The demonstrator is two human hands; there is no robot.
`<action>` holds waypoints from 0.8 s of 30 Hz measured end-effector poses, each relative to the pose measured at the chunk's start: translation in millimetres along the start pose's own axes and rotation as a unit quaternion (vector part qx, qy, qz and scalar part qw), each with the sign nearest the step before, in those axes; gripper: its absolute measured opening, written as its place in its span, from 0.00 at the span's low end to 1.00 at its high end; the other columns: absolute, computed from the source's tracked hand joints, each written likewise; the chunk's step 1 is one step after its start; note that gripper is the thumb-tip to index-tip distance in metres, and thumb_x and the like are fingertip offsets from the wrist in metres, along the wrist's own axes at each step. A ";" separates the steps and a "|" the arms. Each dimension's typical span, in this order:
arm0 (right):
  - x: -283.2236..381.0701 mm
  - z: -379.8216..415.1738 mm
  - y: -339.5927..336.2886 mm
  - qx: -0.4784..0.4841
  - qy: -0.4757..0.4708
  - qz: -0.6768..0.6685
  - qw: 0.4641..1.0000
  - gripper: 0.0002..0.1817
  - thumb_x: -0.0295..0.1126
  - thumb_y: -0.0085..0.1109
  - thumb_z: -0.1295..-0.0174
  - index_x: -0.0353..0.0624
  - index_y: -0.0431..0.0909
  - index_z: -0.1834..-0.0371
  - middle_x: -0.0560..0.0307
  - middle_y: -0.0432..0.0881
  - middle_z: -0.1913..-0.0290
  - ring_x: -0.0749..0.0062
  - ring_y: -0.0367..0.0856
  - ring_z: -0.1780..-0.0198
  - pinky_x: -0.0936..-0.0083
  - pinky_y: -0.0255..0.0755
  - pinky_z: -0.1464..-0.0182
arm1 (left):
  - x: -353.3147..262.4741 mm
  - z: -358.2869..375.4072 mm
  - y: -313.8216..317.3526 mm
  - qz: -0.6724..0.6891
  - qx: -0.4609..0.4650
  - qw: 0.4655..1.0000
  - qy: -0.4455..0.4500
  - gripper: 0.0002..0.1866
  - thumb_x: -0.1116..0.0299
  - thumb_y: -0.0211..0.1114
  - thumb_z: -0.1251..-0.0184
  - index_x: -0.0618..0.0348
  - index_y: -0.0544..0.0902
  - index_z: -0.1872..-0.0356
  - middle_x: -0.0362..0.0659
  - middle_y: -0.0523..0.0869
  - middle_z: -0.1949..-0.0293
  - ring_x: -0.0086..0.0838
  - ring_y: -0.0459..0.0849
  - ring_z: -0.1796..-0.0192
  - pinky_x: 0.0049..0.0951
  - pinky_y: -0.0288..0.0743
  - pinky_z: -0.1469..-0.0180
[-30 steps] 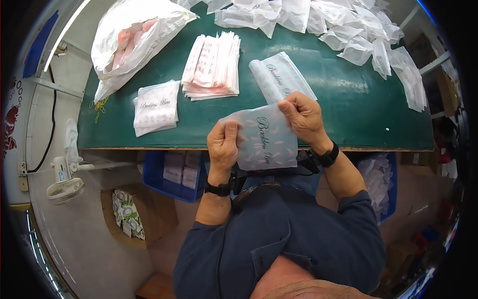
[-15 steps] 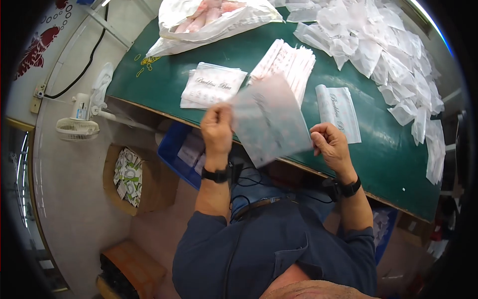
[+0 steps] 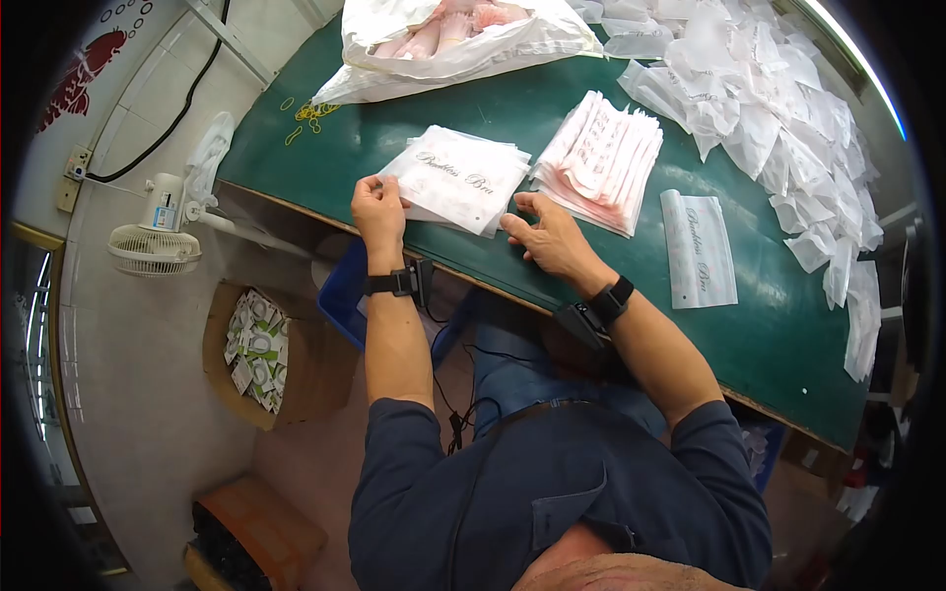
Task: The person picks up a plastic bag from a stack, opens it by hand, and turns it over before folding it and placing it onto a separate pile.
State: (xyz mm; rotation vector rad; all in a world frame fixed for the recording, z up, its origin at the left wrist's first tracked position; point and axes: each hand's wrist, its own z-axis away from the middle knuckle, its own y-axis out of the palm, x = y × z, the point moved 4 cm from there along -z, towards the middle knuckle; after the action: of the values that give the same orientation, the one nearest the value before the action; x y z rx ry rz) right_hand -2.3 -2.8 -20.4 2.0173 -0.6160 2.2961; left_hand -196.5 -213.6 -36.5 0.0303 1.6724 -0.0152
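Note:
A stack of printed white pouches (image 3: 458,179) lies near the front edge of the green table. My left hand (image 3: 379,205) pinches the left edge of the top pouch. At the stack's right lower corner is my right hand (image 3: 547,234), its fingers apart and nothing seen in them. Just right of the stack lies a fanned pile of pinkish-white pouches (image 3: 601,163). One more printed pouch (image 3: 700,248), partly curled at its left side, rests farther right.
A white bag of pink items (image 3: 463,49) stands at the back, yellow rubber bands (image 3: 313,116) beside it. Many translucent pouches (image 3: 778,138) cover the right side. Below the table edge are a blue bin (image 3: 340,300), a fan (image 3: 156,246) and a cardboard box (image 3: 315,369).
The pouch held up between both hands has come down onto the left stack. My left hand moved left, and my right hand moved left and let go of its edge.

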 end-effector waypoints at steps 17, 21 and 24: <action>20.5 -35.9 14.2 -0.083 -0.157 0.279 0.944 0.34 0.44 0.65 0.34 0.28 0.71 0.33 0.40 0.79 0.41 0.61 0.83 0.55 0.68 0.79 0.52 | -9.5 -11.4 -24.5 -0.324 0.136 0.928 0.124 0.31 0.56 0.72 0.38 0.66 0.79 0.39 0.57 0.80 0.38 0.48 0.80 0.38 0.42 0.73 0.35; 60.5 -60.9 1.9 -0.069 -0.174 0.370 0.910 0.34 0.45 0.66 0.36 0.29 0.73 0.35 0.36 0.79 0.40 0.50 0.82 0.47 0.62 0.76 0.43 | -23.1 9.6 -25.2 -0.331 0.154 0.913 0.184 0.38 0.54 0.78 0.45 0.64 0.77 0.35 0.57 0.77 0.34 0.48 0.77 0.33 0.42 0.71 0.32; 66.1 -111.5 9.9 -0.037 -0.228 0.380 0.896 0.33 0.45 0.65 0.36 0.30 0.74 0.35 0.36 0.78 0.38 0.44 0.78 0.38 0.58 0.72 0.36 | -29.4 23.4 -20.5 -0.378 0.173 0.879 0.234 0.44 0.52 0.82 0.51 0.63 0.75 0.33 0.57 0.77 0.33 0.47 0.73 0.29 0.41 0.70 0.31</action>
State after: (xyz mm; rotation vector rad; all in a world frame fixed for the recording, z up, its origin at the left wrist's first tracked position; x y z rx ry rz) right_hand -121.6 6.5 30.7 2.6190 -1.7665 1.9860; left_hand -170.8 -235.0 -9.7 -0.3812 2.0471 -0.9669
